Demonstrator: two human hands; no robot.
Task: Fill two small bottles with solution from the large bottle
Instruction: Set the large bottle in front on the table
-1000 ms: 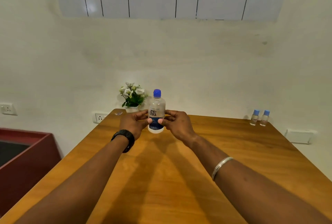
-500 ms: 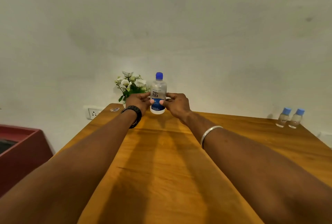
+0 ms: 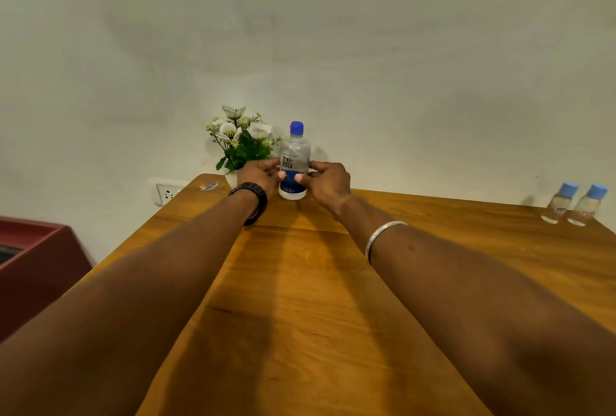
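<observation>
The large clear bottle (image 3: 295, 155), with a blue cap and a "renu" label, stands upright at the far side of the wooden table (image 3: 333, 282). My left hand (image 3: 260, 175) grips its left side and my right hand (image 3: 328, 182) grips its right side, thumbs on the label. Two small bottles (image 3: 560, 204) (image 3: 586, 207) with light blue caps stand side by side at the far right of the table, capped, well away from both hands.
A small pot of white flowers (image 3: 240, 145) stands just left of the large bottle, behind my left hand. A wall socket (image 3: 168, 194) sits left of the table. A dark red piece of furniture (image 3: 36, 255) is at the left edge.
My view has tilted down. Both hands keep their hold on the large bottle, which has moved away from me to the table's far edge, next to the flowers.
</observation>
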